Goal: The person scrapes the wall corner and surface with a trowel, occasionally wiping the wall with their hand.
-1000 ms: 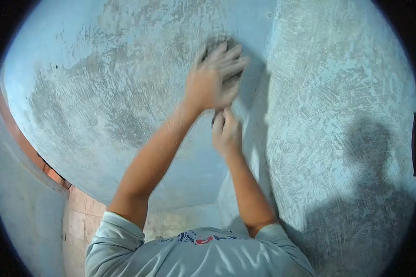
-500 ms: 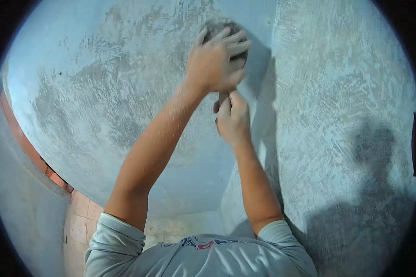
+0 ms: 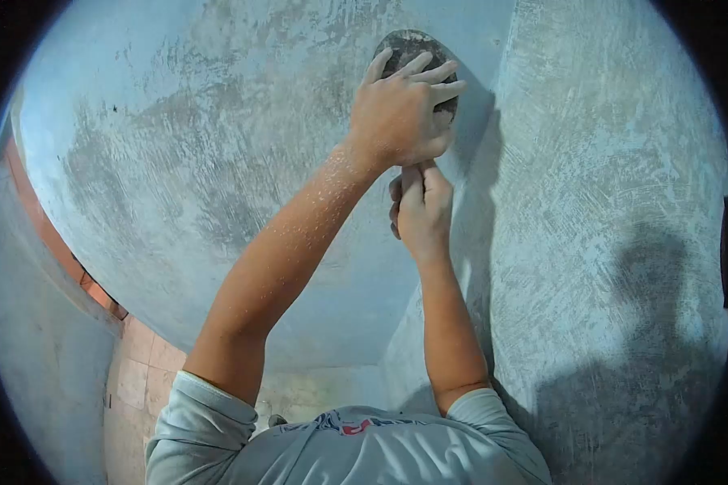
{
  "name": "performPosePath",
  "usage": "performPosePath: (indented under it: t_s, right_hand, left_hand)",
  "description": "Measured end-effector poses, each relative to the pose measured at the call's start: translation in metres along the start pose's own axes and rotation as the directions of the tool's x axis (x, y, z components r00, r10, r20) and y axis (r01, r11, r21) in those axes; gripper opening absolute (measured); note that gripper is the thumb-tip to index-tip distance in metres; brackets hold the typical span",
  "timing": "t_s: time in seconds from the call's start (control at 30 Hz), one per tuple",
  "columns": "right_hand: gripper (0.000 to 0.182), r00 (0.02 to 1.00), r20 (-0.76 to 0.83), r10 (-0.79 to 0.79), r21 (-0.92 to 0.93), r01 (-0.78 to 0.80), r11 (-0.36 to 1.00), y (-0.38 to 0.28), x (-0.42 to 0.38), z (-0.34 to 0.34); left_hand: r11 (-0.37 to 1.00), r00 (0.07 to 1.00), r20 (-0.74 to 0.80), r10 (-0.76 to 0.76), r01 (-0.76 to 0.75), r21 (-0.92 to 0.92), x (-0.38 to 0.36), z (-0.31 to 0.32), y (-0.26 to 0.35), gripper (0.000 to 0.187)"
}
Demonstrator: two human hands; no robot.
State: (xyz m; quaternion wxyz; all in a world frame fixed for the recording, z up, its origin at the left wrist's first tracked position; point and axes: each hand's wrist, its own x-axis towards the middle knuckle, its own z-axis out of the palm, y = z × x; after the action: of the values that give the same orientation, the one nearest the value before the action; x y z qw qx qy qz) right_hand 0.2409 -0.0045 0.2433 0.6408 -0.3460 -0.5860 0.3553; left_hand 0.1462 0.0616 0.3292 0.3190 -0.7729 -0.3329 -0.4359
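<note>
My left hand (image 3: pixel 403 113) lies flat with fingers spread on the back of a dark, rounded pad-like tool (image 3: pixel 416 42), which rests against the patchy wall (image 3: pixel 243 145). Dust coats those fingers and speckles the forearm. Directly below, my right hand (image 3: pixel 423 206) is closed, its fingers wrapped round what looks like the tool's handle. The heel of my left hand hides the upper end of that grip. The tool's exact kind cannot be made out.
A second wall (image 3: pixel 598 145) meets the first at a corner just right of my hands and carries my shadow. Reddish-brown trim (image 3: pixel 48 222) edges an opening at the far left. Floor tiles (image 3: pixel 141 364) show at the lower left.
Both hands and the dark tool have shifted a little to the right in view, nearer the corner. The grip looks the same.
</note>
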Motion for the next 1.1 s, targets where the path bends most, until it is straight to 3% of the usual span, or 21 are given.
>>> performPosePath:
  t_s: [0.03, 0.1, 0.17, 0.2, 0.23, 0.3, 0.33, 0.37, 0.43, 0.53, 0.6, 0.73, 0.77, 0.83, 0.93, 0.97, 1.1]
  right_hand:
    - [0.023, 0.999, 0.002, -0.038, -0.018, 0.038, 0.999, 0.016, -0.004, 0.001]
    - [0.026, 0.994, 0.008, -0.110, -0.050, 0.110, 0.993, 0.085, -0.025, 0.000]
    - [0.018, 1.000, -0.018, 0.014, -0.078, -0.015, 0.997, 0.141, -0.071, 0.002]
    - [0.018, 0.998, -0.058, -0.017, -0.076, 0.013, 0.997, 0.173, -0.091, 0.006]
    - [0.017, 0.996, -0.040, 0.084, -0.011, -0.084, 0.996, 0.162, -0.102, 0.006]
    - [0.018, 0.994, -0.065, -0.084, -0.110, 0.076, 0.991, 0.145, -0.085, 0.005]
    - [0.019, 0.984, -0.072, -0.162, -0.161, 0.149, 0.976, 0.135, -0.072, 0.003]
    - [0.026, 0.943, -0.012, -0.334, -0.189, 0.326, 0.926, 0.113, -0.046, -0.002]
    - [0.026, 0.984, -0.012, -0.177, -0.107, 0.175, 0.979, 0.062, -0.009, -0.008]
    - [0.023, 0.995, -0.014, -0.095, 0.010, 0.095, 0.995, 0.031, -0.007, -0.008]
    - [0.019, 0.990, -0.006, -0.142, -0.154, 0.140, 0.978, 0.075, -0.021, -0.014]
    - [0.020, 0.997, 0.005, -0.082, -0.196, 0.081, 0.977, 0.169, -0.098, -0.011]
    - [0.020, 0.991, -0.001, -0.134, -0.220, 0.131, 0.967, 0.167, -0.094, -0.011]
    - [0.021, 0.971, 0.001, -0.237, -0.270, 0.229, 0.935, 0.156, -0.081, -0.012]
    - [0.019, 0.988, -0.049, -0.149, -0.148, 0.140, 0.979, 0.073, -0.015, -0.009]
    - [0.022, 0.978, -0.016, -0.209, -0.119, 0.206, 0.971, 0.052, 0.005, -0.011]
    - [0.019, 0.995, -0.021, -0.097, -0.040, 0.096, 0.995, 0.038, -0.003, -0.005]
  left_hand:
    - [1.000, 0.998, -0.051, 0.022, -0.021, 0.021, -0.011, 0.010, -0.003, 0.062]
    - [1.000, 1.000, 0.027, -0.008, 0.008, -0.020, -0.058, 0.023, 0.006, 0.061]
    - [0.998, 0.991, 0.133, -0.023, 0.030, -0.053, -0.115, 0.034, 0.021, 0.061]
    - [0.997, 0.979, 0.202, -0.028, 0.043, -0.072, -0.137, 0.037, 0.028, 0.062]
    - [0.993, 0.977, 0.208, -0.039, 0.061, -0.100, -0.141, 0.035, 0.032, 0.063]
    - [0.985, 0.977, 0.206, -0.056, 0.088, -0.150, -0.135, 0.032, 0.030, 0.064]
    - [0.991, 0.992, 0.125, -0.030, 0.046, -0.122, -0.114, 0.033, 0.021, 0.065]
    - [0.995, 0.999, 0.053, -0.008, 0.013, -0.097, -0.087, 0.034, 0.012, 0.066]
    - [0.999, 1.000, 0.011, 0.000, 0.001, -0.054, -0.027, 0.016, 0.003, 0.067]
    - [0.997, 1.000, -0.026, -0.007, 0.005, -0.083, -0.021, 0.017, 0.007, 0.067]
    - [0.992, 1.000, -0.003, -0.030, 0.030, -0.122, -0.046, 0.023, 0.012, 0.068]
    - [0.986, 0.983, 0.165, -0.075, 0.098, -0.135, -0.146, 0.043, 0.037, 0.070]
    - [0.985, 0.982, 0.170, -0.081, 0.104, -0.134, -0.152, 0.043, 0.041, 0.072]
    - [0.988, 0.997, 0.077, -0.033, 0.044, -0.147, -0.127, 0.045, 0.026, 0.072]
    - [0.996, 0.998, -0.048, 0.034, -0.038, -0.083, -0.040, 0.029, 0.002, 0.068]
    - [0.997, 0.994, -0.085, 0.068, -0.070, -0.022, -0.015, 0.023, -0.002, 0.067]
    - [0.998, 0.996, -0.056, 0.065, -0.066, -0.025, -0.017, 0.019, -0.001, 0.064]
